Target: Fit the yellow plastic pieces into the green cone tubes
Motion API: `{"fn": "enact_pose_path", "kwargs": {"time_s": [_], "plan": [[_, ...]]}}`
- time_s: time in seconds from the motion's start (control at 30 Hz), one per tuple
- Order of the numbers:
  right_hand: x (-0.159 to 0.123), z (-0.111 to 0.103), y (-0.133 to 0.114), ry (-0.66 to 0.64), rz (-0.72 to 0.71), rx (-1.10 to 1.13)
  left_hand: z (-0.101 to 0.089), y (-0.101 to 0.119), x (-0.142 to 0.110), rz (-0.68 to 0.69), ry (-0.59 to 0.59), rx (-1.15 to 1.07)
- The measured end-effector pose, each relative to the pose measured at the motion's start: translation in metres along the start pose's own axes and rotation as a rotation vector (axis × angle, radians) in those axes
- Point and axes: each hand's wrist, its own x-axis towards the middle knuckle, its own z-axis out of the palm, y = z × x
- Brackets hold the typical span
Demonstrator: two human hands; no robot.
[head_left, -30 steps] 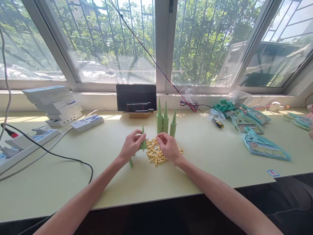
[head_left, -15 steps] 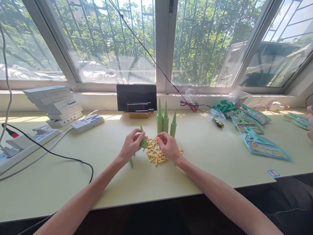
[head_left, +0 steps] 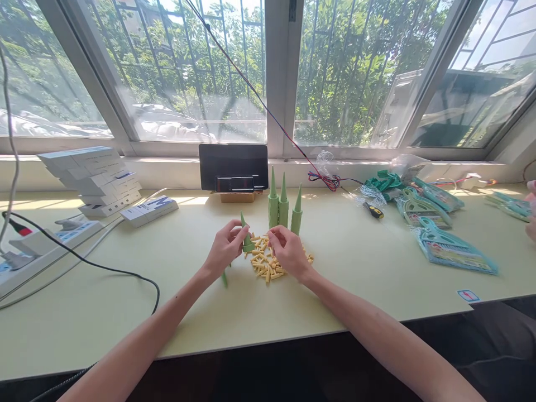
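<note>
My left hand (head_left: 227, 245) is closed on a green pointed spike (head_left: 247, 237), holding it tip up with its wider collar at the bottom. Close by on the right, my right hand (head_left: 288, 250) has thumb and fingers pinched together above a pile of small tan pegs (head_left: 270, 268). Whatever sits in that pinch is too small to make out. Behind the pile rise three upright stacks of green spikes (head_left: 283, 206), their bases partly hidden by my right hand. Another green spike (head_left: 225, 279) lies on the table, mostly covered by my left hand and wrist.
A tablet (head_left: 233, 162) with a phone before it stands by the window. White boxes (head_left: 104, 181) and a power strip (head_left: 54, 251) with cables lie left. Packaged teal brush sets (head_left: 454, 251) and a yellow-black screwdriver (head_left: 373, 210) lie right. Another person's hand (head_left: 531, 220) shows at the right edge.
</note>
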Motion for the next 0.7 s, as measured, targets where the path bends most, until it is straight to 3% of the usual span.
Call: {"fn": "enact_pose_path", "kwargs": {"time_s": [0.7], "plan": [[-0.0009,0.0008,0.0003,-0.035,-0.029,-0.050,-0.0029,-0.0072,0.0018,0.018,-0.013,0.042]]}}
